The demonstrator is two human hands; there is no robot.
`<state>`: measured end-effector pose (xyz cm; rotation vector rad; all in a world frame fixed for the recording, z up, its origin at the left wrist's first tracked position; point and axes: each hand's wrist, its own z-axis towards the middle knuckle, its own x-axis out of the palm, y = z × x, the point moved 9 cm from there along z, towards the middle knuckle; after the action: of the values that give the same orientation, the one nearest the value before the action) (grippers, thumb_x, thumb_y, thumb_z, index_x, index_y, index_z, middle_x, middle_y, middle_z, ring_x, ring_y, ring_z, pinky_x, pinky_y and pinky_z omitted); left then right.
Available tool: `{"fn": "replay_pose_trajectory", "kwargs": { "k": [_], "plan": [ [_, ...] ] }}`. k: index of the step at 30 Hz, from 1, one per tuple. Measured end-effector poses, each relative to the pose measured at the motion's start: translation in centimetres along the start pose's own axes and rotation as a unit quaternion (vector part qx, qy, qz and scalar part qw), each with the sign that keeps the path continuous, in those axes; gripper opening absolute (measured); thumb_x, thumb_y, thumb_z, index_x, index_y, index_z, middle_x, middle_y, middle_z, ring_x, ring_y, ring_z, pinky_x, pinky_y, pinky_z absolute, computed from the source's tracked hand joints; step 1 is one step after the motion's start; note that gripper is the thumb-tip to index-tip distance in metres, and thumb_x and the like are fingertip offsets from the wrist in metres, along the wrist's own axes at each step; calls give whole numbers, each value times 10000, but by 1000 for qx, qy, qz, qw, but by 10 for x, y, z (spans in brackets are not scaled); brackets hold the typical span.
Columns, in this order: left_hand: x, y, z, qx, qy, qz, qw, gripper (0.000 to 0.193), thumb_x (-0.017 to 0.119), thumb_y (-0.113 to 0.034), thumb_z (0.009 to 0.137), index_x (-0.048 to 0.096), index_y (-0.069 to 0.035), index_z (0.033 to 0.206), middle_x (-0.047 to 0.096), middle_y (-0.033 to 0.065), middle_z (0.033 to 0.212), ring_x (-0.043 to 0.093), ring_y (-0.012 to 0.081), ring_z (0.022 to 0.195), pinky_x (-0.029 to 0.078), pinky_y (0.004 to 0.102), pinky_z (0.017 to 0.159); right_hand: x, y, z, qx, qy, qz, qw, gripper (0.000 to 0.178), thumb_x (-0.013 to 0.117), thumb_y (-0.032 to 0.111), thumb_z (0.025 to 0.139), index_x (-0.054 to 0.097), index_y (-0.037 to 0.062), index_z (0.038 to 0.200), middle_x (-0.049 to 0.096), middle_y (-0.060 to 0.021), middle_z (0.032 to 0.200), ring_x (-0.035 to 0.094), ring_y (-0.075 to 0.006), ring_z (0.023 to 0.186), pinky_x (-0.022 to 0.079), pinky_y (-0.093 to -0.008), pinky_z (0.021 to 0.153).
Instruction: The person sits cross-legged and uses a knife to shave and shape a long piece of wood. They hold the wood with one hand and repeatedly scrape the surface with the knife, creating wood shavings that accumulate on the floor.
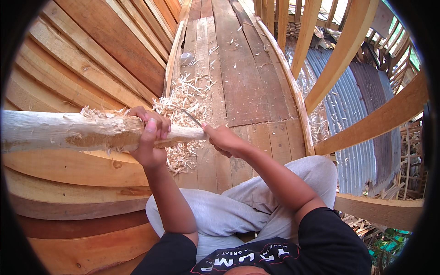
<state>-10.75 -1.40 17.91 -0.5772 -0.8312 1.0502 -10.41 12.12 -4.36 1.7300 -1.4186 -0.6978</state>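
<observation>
Planking (87,59) of overlapping timber boards stands to the left of your grip, running forward ahead of it and back behind it toward you. In front of these boards, a pale, stripped wooden pole (68,130) extends from the left edge of view to your hands, lying crosswise. Its surface is patchy, white in places and brown in others, with frayed fibres raised just left of your grip. Your left hand (150,141) is closed around the pole near its narrower right end, thumb over the upper surface and fingers curled at the far side. Curled wood shavings (185,98) are heaped on the floor just beyond the pole, and more lie on your near side of it. Farther ahead of your grip rests a small clear container (186,58).

A thin blade (191,118) projects forward and left from your right hand (224,140), which is closed on the tool at the pole's tip; the handle is hidden by your fingers, and contact between blade and wood cannot be determined. Plank flooring (247,82) continues ahead and to the right of this hand. Your crossed legs, in grey trousers (220,211), are behind both hands. Well to the right of your grip stand spaced wooden uprights (346,55), with corrugated metal sheeting (341,101) visible beyond them.
</observation>
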Motion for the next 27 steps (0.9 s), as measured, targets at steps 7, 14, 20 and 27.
{"fn": "replay_pose_trajectory", "kwargs": {
  "k": [7, 14, 20, 27],
  "plan": [
    [5, 0, -1, 12, 54, 16, 998, 160, 524, -74, 843, 426, -56, 969, 376, 15, 619, 377, 118, 522, 370, 301, 559, 14, -24, 1, 154, 199, 162, 954, 579, 405, 618, 958, 288, 193, 581, 229, 89, 497, 130, -42, 389, 94, -246, 331],
    [-21, 5, 4, -4, 46, -49, 998, 167, 534, -6, 825, 431, -52, 948, 406, 33, 618, 390, 123, 526, 389, 303, 561, -1, -3, -9, 127, 234, 285, 921, 563, 380, 583, 965, 292, 198, 564, 224, 93, 481, 146, -34, 383, 83, -230, 325],
    [-52, 7, 9, -19, -15, -38, 999, 144, 559, -49, 843, 440, -64, 923, 383, 19, 617, 384, 121, 535, 388, 311, 586, -122, -5, 8, 2, -45, 491, 870, 560, 340, 595, 975, 324, 167, 615, 266, 65, 473, 217, -69, 379, 177, -236, 345],
    [-35, 11, 8, -37, 7, -73, 997, 145, 556, -38, 841, 441, -54, 927, 398, 32, 622, 390, 126, 542, 391, 310, 592, -135, -13, 27, -134, -245, 289, 916, 450, 388, 478, 1008, 470, 106, 768, 387, 13, 553, 346, -112, 451, 295, -293, 441]
  ]
}}
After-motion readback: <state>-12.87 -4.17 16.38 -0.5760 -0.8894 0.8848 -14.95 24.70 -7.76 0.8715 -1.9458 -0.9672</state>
